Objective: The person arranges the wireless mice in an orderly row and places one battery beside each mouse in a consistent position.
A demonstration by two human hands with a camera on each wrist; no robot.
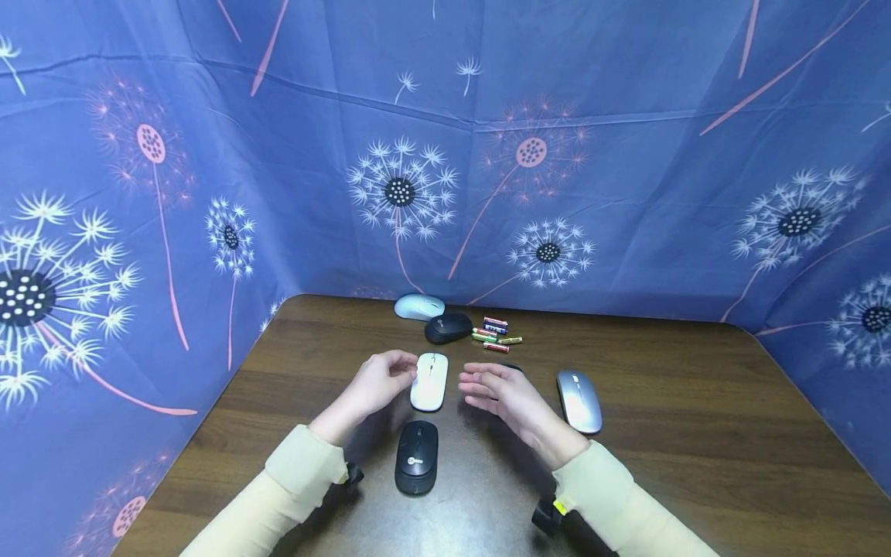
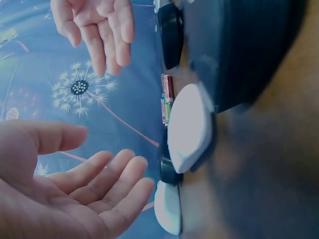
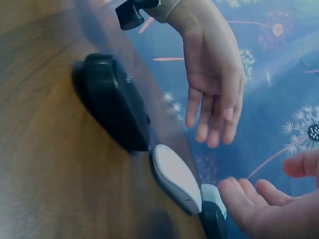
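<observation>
Between my two hands a white computer mouse [image 1: 428,382] lies flat on the table. My left hand [image 1: 376,384] hovers just left of it, fingers loosely bent and nothing in them. On the other side my right hand [image 1: 506,398] is held above the table, its fingers relaxed and holding nothing. Both wrist views show the left hand [image 3: 214,74] and the right hand [image 2: 97,30] apart from the white mouse [image 2: 188,130]. Nearer to me sits a black mouse [image 1: 416,458]. Part of a dark object [image 1: 511,367] shows behind the right hand, mostly hidden.
To the right lies a silver-grey mouse [image 1: 579,401]. Toward the back are a pale mouse [image 1: 419,307], another black mouse [image 1: 448,328] and several small batteries [image 1: 496,347]. A blue dandelion-print cloth [image 1: 473,193] hangs behind the wooden table [image 1: 696,433].
</observation>
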